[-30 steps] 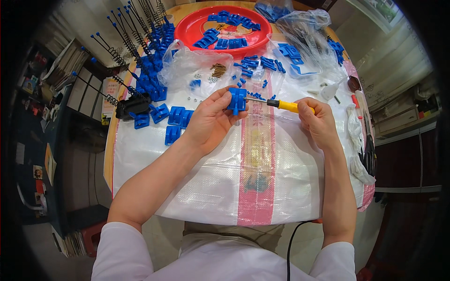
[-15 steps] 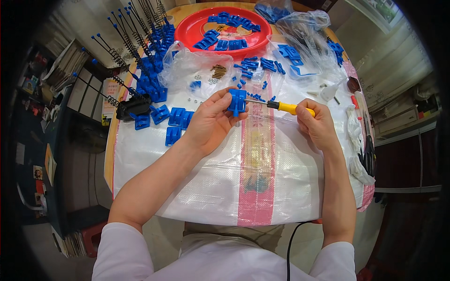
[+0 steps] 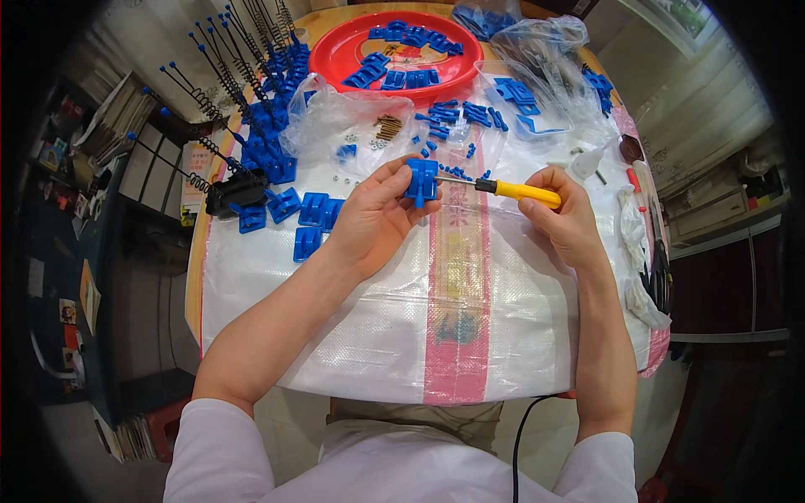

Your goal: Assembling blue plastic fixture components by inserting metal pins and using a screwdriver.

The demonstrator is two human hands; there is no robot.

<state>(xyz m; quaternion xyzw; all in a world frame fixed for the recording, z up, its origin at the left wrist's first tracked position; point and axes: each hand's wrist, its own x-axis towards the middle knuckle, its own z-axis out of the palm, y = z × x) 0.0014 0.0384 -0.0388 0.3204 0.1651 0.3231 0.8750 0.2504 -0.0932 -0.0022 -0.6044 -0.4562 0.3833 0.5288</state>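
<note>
My left hand [image 3: 381, 214] grips a small blue plastic part [image 3: 421, 181] between thumb and fingers, above the middle of the table. In my right hand [image 3: 560, 214] is a screwdriver [image 3: 527, 193] with a yellow and black handle, held between thumb and fingers. Its metal shaft points left, and the tip meets the right side of the blue part; the exact contact is too small to make out. Several similar blue parts [image 3: 314, 210] lie left of my left hand.
A red round tray [image 3: 329, 71] with blue pieces stands at the back. Blue assemblies with upright black springs [image 3: 268, 151] crowd the left edge. Brass screws [image 3: 388, 127], small blue pieces [image 3: 478, 116] and plastic bags [image 3: 319, 126] lie beyond my hands. A white sheet [image 3: 360, 344] covers the table.
The fingers of my right hand have shifted on the screwdriver handle, with the thumb now lower and the fingers opened up somewhat. My left hand still holds the blue part.
</note>
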